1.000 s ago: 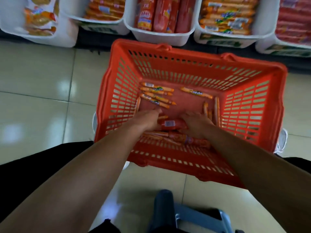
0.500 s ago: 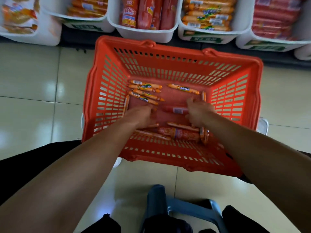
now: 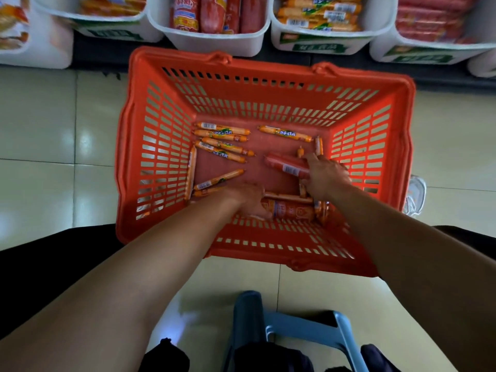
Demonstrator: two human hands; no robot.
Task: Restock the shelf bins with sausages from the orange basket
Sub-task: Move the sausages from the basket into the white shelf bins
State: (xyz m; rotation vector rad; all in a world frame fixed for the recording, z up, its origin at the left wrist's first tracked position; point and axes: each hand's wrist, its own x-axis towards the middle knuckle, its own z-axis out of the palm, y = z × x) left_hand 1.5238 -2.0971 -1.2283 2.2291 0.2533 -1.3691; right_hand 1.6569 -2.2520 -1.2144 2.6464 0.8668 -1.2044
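The orange basket [image 3: 161, 146] stands on the floor in front of me, both my hands inside it. My right hand [image 3: 326, 175] grips a thick red sausage [image 3: 281, 163] and holds it off the basket floor. My left hand [image 3: 245, 200] lies at the basket's near side with its fingers round the end of a thick orange-labelled sausage [image 3: 292, 210]. Several thin orange sausages [image 3: 222, 142] lie loose at the far left of the basket floor. White shelf bins run along the top: one with thick red sausages [image 3: 212, 12], one with thin orange ones [image 3: 319, 14].
More white bins [image 3: 429, 47] with red and orange packs line the shelf at left and right. A blue plastic stool [image 3: 295, 328] stands under me near the bottom edge. Pale floor tiles [image 3: 53, 157] surround the basket.
My right hand has lifted the red sausage up and to the right. My left hand has slid to the near side onto the orange-labelled sausage. The view has shifted slightly.
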